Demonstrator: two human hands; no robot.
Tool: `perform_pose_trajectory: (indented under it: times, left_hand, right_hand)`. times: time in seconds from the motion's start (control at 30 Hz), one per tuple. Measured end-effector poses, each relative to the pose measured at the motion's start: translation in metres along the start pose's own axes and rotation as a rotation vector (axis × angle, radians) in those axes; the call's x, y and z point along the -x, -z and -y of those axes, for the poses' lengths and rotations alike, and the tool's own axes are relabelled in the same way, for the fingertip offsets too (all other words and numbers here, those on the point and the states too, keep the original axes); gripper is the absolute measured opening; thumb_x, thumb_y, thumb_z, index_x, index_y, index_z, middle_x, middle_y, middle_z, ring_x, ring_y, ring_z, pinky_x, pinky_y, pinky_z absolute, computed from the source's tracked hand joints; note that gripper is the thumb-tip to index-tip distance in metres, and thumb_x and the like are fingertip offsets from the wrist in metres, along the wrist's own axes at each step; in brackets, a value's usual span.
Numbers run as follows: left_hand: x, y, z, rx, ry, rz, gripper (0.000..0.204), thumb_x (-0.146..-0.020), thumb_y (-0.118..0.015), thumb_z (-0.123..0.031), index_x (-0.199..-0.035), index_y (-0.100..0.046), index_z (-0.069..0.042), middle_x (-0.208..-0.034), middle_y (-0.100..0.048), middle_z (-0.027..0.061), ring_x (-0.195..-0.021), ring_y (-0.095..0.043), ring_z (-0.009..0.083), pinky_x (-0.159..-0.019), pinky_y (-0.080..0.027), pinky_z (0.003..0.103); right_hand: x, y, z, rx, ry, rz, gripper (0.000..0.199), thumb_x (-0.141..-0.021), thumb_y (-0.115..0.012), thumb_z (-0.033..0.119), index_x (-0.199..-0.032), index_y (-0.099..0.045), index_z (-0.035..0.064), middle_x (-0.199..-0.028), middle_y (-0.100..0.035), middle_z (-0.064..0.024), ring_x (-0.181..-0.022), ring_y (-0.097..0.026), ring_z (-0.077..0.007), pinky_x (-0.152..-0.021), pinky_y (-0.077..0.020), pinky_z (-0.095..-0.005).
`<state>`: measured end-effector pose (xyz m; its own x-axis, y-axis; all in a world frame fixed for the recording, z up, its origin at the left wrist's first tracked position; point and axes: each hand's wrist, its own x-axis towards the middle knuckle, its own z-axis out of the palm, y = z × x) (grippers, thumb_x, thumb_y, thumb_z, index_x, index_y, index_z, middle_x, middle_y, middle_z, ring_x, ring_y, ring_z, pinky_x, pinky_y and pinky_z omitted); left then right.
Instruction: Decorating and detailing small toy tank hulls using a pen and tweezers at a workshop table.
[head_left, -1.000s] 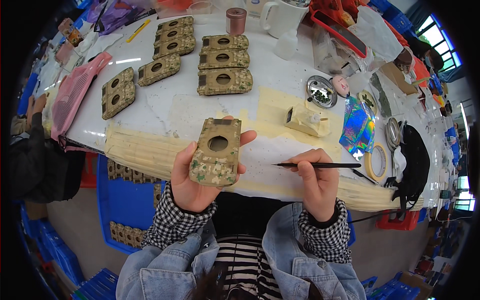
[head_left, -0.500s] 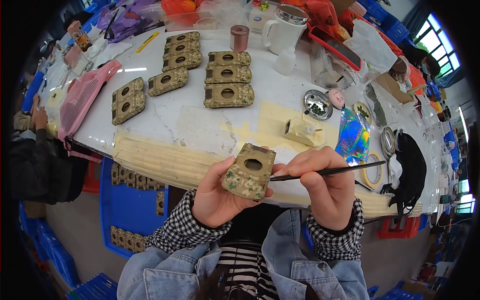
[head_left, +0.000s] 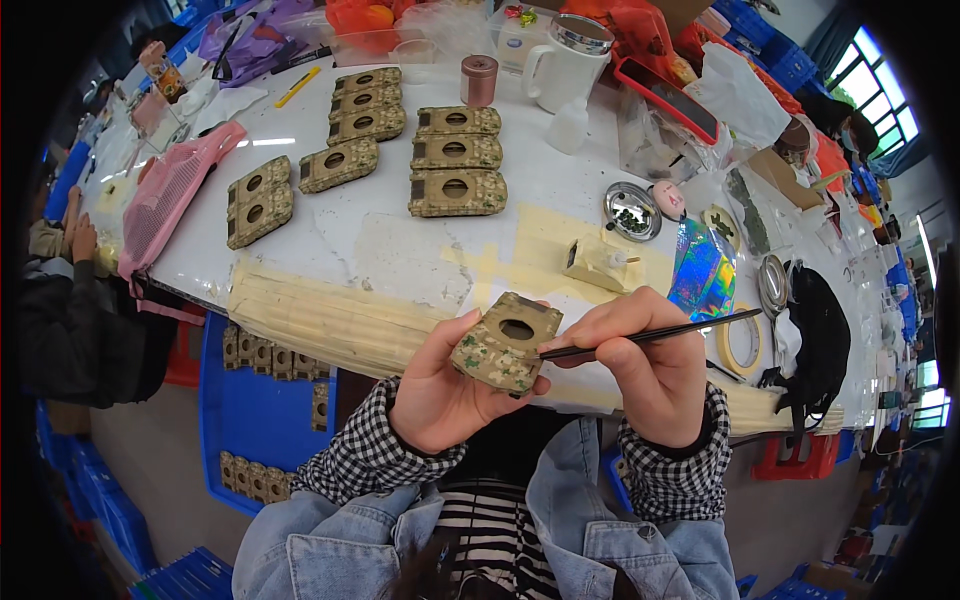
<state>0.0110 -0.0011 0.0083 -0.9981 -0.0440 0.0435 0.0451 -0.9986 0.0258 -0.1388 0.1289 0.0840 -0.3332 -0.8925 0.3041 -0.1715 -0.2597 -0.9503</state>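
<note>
My left hand (head_left: pixel 445 390) holds a flat camouflage-patterned block (head_left: pixel 505 342) with a round hole in its top, tilted up in front of my chest. A thin dark brush (head_left: pixel 650 337) is gripped in my right hand (head_left: pixel 650 370), its tip touching the block's right edge. Both hands sit close together at the near edge of the white table (head_left: pixel 400 250). Several matching camouflage blocks (head_left: pixel 455 190) lie in rows on the far side of the table.
A blue crate (head_left: pixel 260 420) with more blocks stands on the floor at left. A pink mesh piece (head_left: pixel 165 200), a white mug (head_left: pixel 570 60), a small metal dish (head_left: pixel 630 210), an iridescent sheet (head_left: pixel 705 270) and a tape roll (head_left: pixel 740 345) lie on the table. Another person sits at far left.
My left hand has brought the block right and tilted it toward my right hand. The brush tip, held apart before, now touches the block's edge.
</note>
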Motion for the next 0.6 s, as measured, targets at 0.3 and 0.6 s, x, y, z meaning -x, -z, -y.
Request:
perform_pose_trajectory:
  times: [0.3,0.6]
  left_hand:
    - [-0.0010,0.0016,0.0004,0.030,0.008,0.021,0.054,-0.100,-0.032,-0.036,-0.137,-0.035,0.002,-0.123,-0.055,0.0196,-0.103,-0.061,0.0360,-0.091,-0.053,0.038]
    - [-0.0001,0.0013,0.0002,0.043,0.003,0.013,0.054,-0.099,-0.033,-0.037,-0.137,-0.035,0.001,-0.123,-0.055,0.0202,-0.103,-0.061,0.0353,-0.090,-0.054,0.038]
  right_hand:
    - [0.0010,0.0018,-0.0007,0.038,-0.008,0.001,0.011,-0.090,-0.061,0.009,-0.093,-0.061,-0.0017,-0.088,-0.062,-0.0066,-0.080,-0.059,-0.0129,-0.072,-0.0460,-0.0251]
    - [0.0003,0.0004,0.0001,0.061,0.006,0.000,0.011,-0.090,-0.061,0.009,-0.093,-0.061,-0.0021,-0.088,-0.062,-0.0071,-0.081,-0.059,-0.0135,-0.073,-0.0464,-0.0256]
